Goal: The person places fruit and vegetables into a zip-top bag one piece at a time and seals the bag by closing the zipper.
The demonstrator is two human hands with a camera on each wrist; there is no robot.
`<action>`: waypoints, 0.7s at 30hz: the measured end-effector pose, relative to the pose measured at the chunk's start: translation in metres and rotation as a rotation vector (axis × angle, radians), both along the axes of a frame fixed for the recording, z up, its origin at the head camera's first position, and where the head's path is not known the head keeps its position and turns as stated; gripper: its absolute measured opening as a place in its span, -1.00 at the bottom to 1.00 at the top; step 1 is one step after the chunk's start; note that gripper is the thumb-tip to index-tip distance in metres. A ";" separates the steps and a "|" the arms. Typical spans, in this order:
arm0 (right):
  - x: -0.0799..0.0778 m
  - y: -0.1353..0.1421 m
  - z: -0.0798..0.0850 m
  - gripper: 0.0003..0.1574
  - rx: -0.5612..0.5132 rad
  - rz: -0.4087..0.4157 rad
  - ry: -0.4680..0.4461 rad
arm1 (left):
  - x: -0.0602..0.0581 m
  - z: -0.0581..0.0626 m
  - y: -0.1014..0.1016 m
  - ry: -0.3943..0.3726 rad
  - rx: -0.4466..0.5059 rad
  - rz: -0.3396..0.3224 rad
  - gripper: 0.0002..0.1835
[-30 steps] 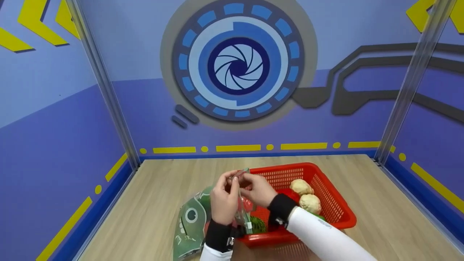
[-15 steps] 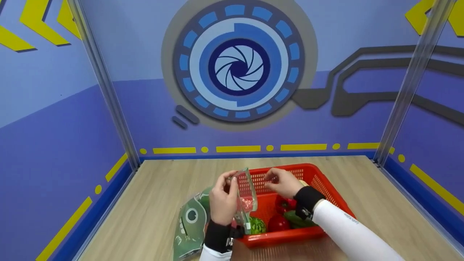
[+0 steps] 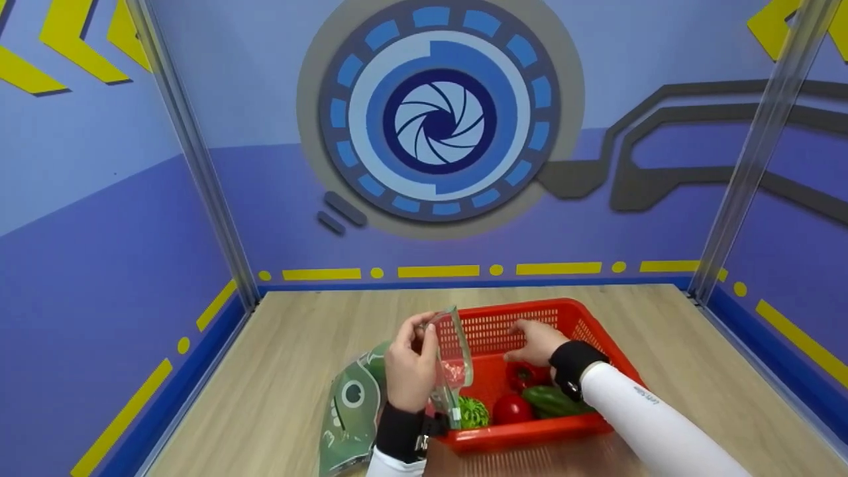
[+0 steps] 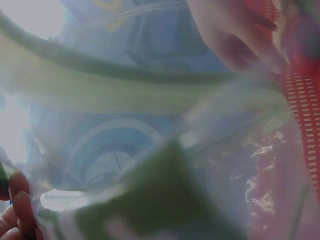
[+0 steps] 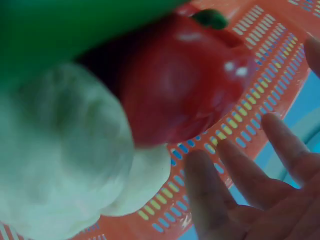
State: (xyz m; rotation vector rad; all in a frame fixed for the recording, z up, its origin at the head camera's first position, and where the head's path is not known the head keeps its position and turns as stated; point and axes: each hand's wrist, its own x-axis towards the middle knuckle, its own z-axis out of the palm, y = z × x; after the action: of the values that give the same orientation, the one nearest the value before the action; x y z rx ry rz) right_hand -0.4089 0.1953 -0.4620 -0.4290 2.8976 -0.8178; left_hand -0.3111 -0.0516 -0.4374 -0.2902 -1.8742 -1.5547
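Note:
My left hand [image 3: 412,368] pinches the top edge of a clear plastic zip bag [image 3: 462,358] with green edging, and the bag's mouth gapes toward the basket. Left of that hand spreads green plastic printed with a cartoon eye and teeth [image 3: 351,404]. Over the red basket [image 3: 513,434] is my right hand [image 3: 540,341], fingers spread and holding nothing. Under it lie a red bell pepper [image 3: 523,375], a green cucumber-like vegetable [image 3: 553,401], a round red one [image 3: 512,409] and a leafy green ball [image 3: 474,412]. Cream-white knobbly vegetables [image 5: 60,160] show in the right wrist view; my right hand hides them in the head view.
The basket has slotted, raised walls. It stands on a wooden tabletop [image 3: 298,331], with a blue-purple back wall [image 3: 265,218] behind and metal posts [image 3: 205,172] at the corners.
My right hand has let go of the bag's edge and moved right, over the basket. The bag's mouth now stands wider. My left hand keeps its hold.

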 end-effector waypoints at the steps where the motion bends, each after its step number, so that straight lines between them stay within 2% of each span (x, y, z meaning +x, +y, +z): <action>1: 0.000 0.001 -0.001 -0.29 0.020 -0.006 -0.010 | 0.000 0.000 0.000 -0.002 0.002 -0.003 -0.83; 5: 0.000 0.000 0.000 -0.27 0.141 -0.004 -0.009 | 0.000 0.000 0.001 0.003 -0.003 0.001 -0.83; 9: 0.001 -0.007 0.001 -0.36 0.224 0.016 -0.003 | 0.000 -0.001 0.000 0.005 -0.005 0.004 -0.83; 16: 0.000 -0.017 -0.004 -0.61 0.269 0.039 -0.043 | 0.000 -0.001 0.000 0.012 -0.006 0.005 -0.83; 21: 0.003 -0.023 -0.005 -0.58 0.331 0.082 -0.069 | 0.000 -0.002 0.000 0.018 -0.014 0.015 -0.84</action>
State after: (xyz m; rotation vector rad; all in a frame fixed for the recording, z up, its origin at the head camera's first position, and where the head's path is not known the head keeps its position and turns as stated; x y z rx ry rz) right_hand -0.4060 0.1719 -0.4665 -0.4690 2.8525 -0.3244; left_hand -0.3115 -0.0520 -0.4392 -0.2951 -1.8697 -1.5247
